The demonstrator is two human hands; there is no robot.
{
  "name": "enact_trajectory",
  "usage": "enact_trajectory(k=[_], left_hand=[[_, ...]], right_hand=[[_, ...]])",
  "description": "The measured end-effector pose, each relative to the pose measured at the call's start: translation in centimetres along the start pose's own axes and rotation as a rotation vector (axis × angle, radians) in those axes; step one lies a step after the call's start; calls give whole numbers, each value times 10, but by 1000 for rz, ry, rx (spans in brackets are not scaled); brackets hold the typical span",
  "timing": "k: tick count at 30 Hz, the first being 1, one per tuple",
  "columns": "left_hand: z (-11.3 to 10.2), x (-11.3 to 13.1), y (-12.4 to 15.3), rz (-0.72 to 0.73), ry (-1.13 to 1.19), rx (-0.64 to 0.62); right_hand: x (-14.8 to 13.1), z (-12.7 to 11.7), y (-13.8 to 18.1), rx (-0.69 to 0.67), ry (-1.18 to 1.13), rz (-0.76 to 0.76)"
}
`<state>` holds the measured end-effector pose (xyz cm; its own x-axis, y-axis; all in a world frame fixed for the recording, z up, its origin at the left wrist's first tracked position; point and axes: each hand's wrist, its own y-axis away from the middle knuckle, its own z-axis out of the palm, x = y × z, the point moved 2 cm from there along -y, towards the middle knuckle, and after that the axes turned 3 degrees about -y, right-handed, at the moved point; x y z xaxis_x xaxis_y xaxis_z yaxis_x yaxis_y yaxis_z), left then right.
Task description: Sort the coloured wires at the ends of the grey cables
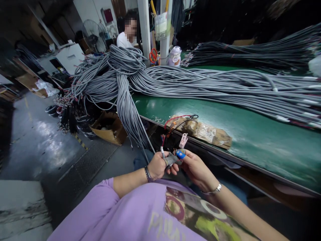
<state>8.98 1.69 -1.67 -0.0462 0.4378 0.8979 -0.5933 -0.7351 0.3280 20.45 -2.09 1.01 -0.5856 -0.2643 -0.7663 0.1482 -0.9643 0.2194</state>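
Note:
My left hand point(157, 166) is closed round the end of a grey cable point(151, 146), in front of my body. Above its fingers stick up thin red, blue and dark wires point(163, 140) from a white sleeve point(162, 151). A grey wrap point(171, 160) covers its thumb area. Close beside it, my right hand point(197, 167) pinches with thumb and forefinger, and blue tape point(180, 154) is on one digit. Fine wire ends show near these fingertips, but what they grip is too small to make out. A pink clip point(183, 140) is just beyond the right hand.
A thick grey cable bundle point(200, 80) lies along the green table point(253, 124) and hangs over its left end. Near the table edge is a taped wooden block point(205, 132) with red and black leads. A cardboard box point(106, 130) stands below. Behind sits another person point(124, 39).

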Motion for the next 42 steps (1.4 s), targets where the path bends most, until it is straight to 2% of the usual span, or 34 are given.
enact_trajectory(k=[3, 8, 14, 21, 26, 29, 34, 38, 42], left_hand=[[1, 0, 1, 13, -35, 23], [5, 5, 4, 42, -15, 163], [7, 5, 3, 47, 32, 232], [4, 5, 3, 56, 37, 231], [3, 5, 3, 19, 7, 76], [2, 4, 3, -11, -50, 24], [3, 5, 3, 22, -86, 87], [3, 7, 3, 55, -68, 161], [3, 9, 4, 64, -57, 204]], right_hand=[[3, -4, 0, 68, 36, -27], [8, -17, -1, 326, 140, -183], [9, -19, -1, 391, 144, -222], [10, -21, -2, 391, 173, -233], [6, -20, -2, 307, 123, -174], [3, -19, -2, 299, 115, -162], [5, -27, -4, 336, 119, -175], [9, -36, -6, 371, 36, -139], [13, -38, -3, 314, 11, -82]])
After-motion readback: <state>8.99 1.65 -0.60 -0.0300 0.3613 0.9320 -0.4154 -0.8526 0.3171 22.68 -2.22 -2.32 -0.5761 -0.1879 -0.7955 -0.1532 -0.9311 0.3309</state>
